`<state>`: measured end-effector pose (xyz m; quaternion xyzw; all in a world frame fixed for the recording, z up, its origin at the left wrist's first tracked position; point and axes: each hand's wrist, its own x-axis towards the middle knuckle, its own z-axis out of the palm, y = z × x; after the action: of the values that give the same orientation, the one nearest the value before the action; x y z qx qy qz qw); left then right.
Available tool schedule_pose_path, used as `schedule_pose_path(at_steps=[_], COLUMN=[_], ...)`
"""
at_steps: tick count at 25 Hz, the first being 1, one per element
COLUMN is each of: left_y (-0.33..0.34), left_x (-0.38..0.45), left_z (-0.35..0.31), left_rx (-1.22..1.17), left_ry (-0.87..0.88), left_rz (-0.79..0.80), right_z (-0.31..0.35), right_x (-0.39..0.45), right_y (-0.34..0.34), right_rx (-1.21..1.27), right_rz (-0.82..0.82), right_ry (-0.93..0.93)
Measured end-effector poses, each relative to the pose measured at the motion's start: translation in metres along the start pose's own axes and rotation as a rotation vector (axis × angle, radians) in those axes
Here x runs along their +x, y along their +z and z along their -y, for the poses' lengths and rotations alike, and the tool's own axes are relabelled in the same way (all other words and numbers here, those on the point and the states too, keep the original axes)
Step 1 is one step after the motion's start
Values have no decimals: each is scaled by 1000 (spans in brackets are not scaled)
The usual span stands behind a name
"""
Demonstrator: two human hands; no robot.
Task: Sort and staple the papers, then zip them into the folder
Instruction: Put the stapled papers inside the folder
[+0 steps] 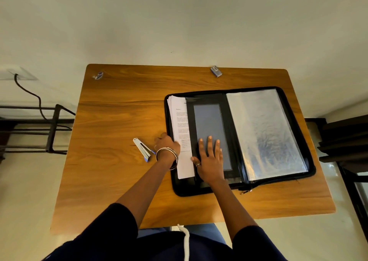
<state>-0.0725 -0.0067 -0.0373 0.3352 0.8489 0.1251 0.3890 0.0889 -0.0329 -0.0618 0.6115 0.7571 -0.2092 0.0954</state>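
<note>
On the right half of the wooden table (pixel 119 181) a black zip folder (pixel 306 141) lies opened flat, its clear plastic sleeves (pixel 264 133) spread over the right leaf. The stack of papers (pixel 180 125) sits in the left leaf, partly tucked beneath a dark inner pocket (pixel 209 125), its left edge and lower corner exposed.

The right hand (pixel 210 159) lies flat on the pocket, fingers straight and spread, apparently pressing it down so the sheets slide in under it. The left hand (pixel 167 144) is at the outer edge of the papers with fingers curled over that edge; it appears to be pushing or steadying the stack, though whether it grips the sheets cannot be told.

The stapler (pixel 142 150) lies set aside, just left of the left hand, which suggests stapling is done. The zip pull (pixel 246 191) hangs free at the near edge; closing is not yet begun. A small grey box (pixel 216 71) rests at the far edge.
</note>
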Motion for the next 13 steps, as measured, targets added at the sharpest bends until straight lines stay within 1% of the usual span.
schedule_pose_path(at_steps=[1,3,5,6,7,9,10,12,13], left_y=[-1,-3,-5,-5,0,21,44,70,60], left_x=[3,9,10,9,15,38,73,112,100], left_z=[1,-2,-11,-14,-13,-3,16,36,30], left_rx=[-70,-245,-430,-458,-432,-331,-322,-365,-427], left_ry=[-28,-104,-174,-184,-178,-228,-267,-309,-339], left_rz=[7,40,104,106,70,27,11,-67,-75], right_z=[-2,-5,-5,-4,-4,-10,-15,-29,-35], right_x=[0,3,5,7,9,8,8,8,7], right_y=[2,-3,-16,-24,-31,-42,-46,-53,-55], right_rx=[-17,25,147,239,315,345,340,385,431], right_rz=[31,93,160,208,244,279,294,315,320], right_ry=[-16,-25,-43,-39,-29,-60,-96,-151,-152])
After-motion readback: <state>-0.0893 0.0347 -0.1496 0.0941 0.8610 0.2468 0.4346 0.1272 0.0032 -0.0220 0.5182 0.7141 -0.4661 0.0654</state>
